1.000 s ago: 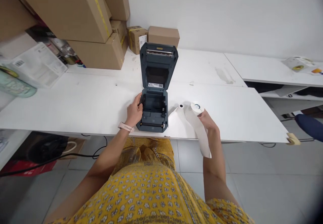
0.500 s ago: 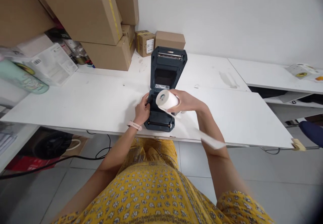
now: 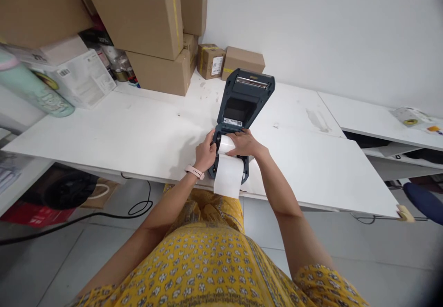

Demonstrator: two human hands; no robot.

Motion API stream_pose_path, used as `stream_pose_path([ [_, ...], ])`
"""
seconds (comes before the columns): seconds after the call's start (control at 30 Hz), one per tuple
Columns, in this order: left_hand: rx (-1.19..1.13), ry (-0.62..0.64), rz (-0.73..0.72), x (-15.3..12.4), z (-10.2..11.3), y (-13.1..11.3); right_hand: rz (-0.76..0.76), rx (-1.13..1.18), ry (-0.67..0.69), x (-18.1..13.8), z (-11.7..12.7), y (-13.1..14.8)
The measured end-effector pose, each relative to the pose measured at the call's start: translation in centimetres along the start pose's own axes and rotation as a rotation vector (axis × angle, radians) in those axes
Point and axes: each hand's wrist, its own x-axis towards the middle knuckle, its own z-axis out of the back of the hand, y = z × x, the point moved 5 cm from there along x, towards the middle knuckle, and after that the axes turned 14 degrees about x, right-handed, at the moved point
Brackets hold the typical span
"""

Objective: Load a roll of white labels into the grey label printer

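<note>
A dark label printer (image 3: 246, 96) stands on the white table with its lid raised. Inside its bay lies a white label roll (image 3: 226, 144), and a loose strip of label paper (image 3: 228, 178) runs from it over the printer's front and past the table edge. My right hand (image 3: 244, 142) is closed on the roll's right part, thumb in front and fingers over the top. At the printer's left side, my left hand (image 3: 206, 152) grips the edge of the bay with curled fingers; its fingertips are partly hidden.
Cardboard boxes (image 3: 155, 69) are stacked at the back left, beside a white carton (image 3: 81, 79) and a mint bottle (image 3: 44, 90). Small boxes (image 3: 244, 61) stand behind the printer. Another label roll (image 3: 410, 115) lies far right. Black cables (image 3: 104, 215) hang below the white table (image 3: 155, 136).
My right hand has lowered the label roll from above the printer into its bay. The loose strip has swung from the right to hang over the front. My left hand stays at the printer's side.
</note>
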Motion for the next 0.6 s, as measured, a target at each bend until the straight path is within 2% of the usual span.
stream_pose_path([
  [0.1,-0.011,-0.012,-0.003,0.0,-0.1,0.1,0.101,0.065,-0.149,-2.8,-0.5,1.4],
  [0.2,-0.033,-0.027,-0.015,0.0,-0.1,0.1,0.219,0.153,-0.268,-6.8,-2.4,3.6],
  [0.33,-0.053,-0.036,-0.015,0.1,-0.2,0.2,0.200,0.198,-0.347,-10.9,-5.8,6.2],
  [0.43,-0.080,-0.051,-0.014,0.1,-0.3,0.4,0.137,0.185,-0.415,-12.0,-7.3,7.4],
  [0.6,-0.109,-0.052,-0.009,0.2,-0.4,0.7,0.115,0.150,-0.453,-12.1,-7.7,8.0],
])
